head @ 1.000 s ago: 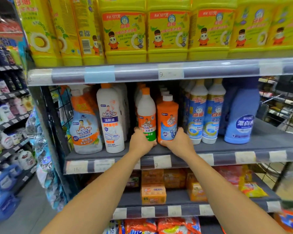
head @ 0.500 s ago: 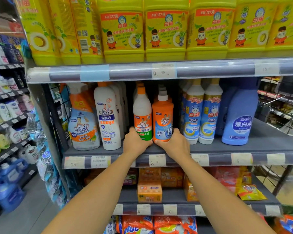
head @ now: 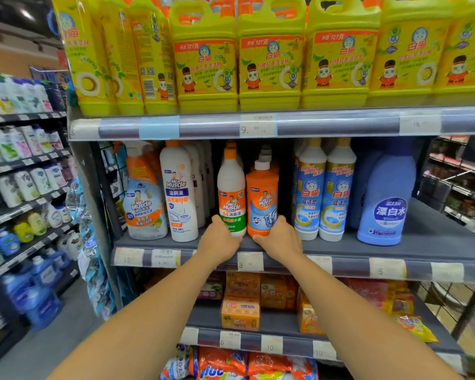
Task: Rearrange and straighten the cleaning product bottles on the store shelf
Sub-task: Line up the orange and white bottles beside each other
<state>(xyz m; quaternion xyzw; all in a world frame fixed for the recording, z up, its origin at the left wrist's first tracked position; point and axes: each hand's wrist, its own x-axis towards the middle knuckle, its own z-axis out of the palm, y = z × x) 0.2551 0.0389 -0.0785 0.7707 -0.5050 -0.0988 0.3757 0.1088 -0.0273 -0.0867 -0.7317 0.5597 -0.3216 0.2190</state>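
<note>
Left hand: my left hand [head: 220, 242] grips the base of the white bottle [head: 231, 193] with the orange cap, thumb on the front and fingers curled round its left side.
Right hand: my right hand [head: 279, 239] grips the base of the orange bottle [head: 262, 198], fingers curled round its right side.
Bottles: both stand upright at the front of the middle shelf [head: 436, 237], side by side and touching, directly between my two hands.
Neighbours: a tall white bottle [head: 178, 193] and a spray bottle [head: 144, 204] stand to the left. Two blue-label bottles [head: 325, 193] stand just beside my right hand, and a blue jug [head: 387, 204] stands further right.
Above: yellow jugs [head: 206, 64] fill the top shelf.
Hidden: my fingertips go out of sight behind the two bottles, and my hands cover the bottles' lower edges.
Hard to make out: the rows behind the front bottles are dark, so I cannot count them. Most price tags [head: 250, 261] are too blurred to read.
Cut off: the rightmost yellow jug runs out of the picture.
Since half a second ago: my hands hold the same two bottles at the same spot and the bottles stand as they did. My view has lifted, so the handles of the jugs now show.
</note>
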